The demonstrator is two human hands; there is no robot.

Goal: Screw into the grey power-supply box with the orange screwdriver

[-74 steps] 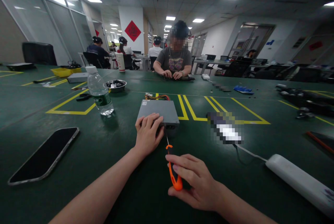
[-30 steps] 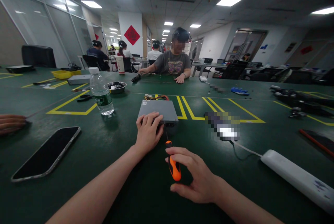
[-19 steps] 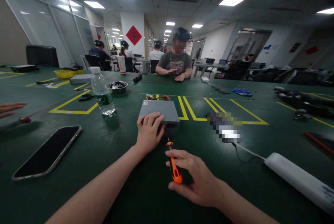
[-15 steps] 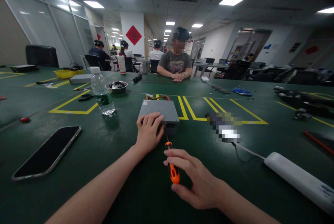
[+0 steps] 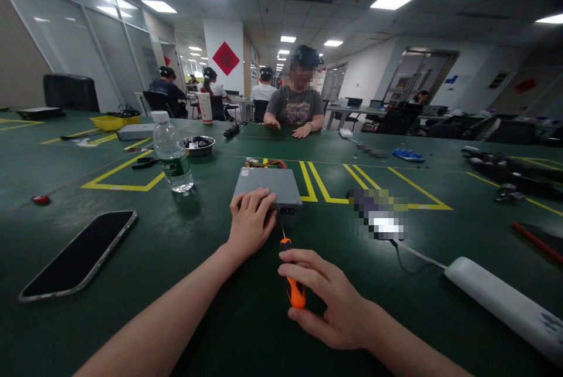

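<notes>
A flat grey metal box [image 5: 275, 184] with coloured wires at its far end lies on the green table [image 5: 211, 318]. My left hand [image 5: 250, 224] rests on the box's near left corner, fingers curled over the top edge. My right hand [image 5: 332, 301] is closed round the orange and black handle of a screwdriver [image 5: 291, 277]. The screwdriver's thin shaft points at the box's near face, just right of my left hand.
A black phone [image 5: 77, 254] lies at the near left, a water bottle [image 5: 171, 153] stands behind it. A white power strip [image 5: 501, 301] with its cable lies at the right. A small red object [image 5: 40, 199] sits far left. A person sits across the table; tools and trays lie beyond.
My hands have barely moved; the screwdriver handle has turned slightly in my right fingers. Another person's hand at the far left left a red object on the table and withdrew.
</notes>
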